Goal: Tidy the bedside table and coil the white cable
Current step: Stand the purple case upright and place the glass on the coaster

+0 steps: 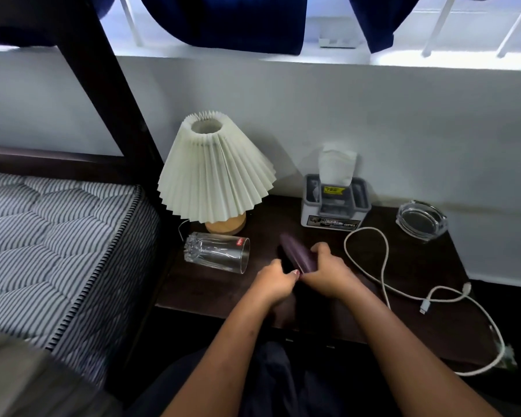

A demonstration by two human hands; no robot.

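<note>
Head view – both hands, left hand and right hand, clamped on dark purple oblong case; loose white cable at 3 o'clock

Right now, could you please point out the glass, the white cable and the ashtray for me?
glass [217, 251]: head view, middle of its side, lying tipped over.
white cable [384, 267]: head view, a stretch of the loose run on the table.
ashtray [402, 219]: head view, its left rim.

Striped mattress beside dark bedframe; blue curtains above.
</note>
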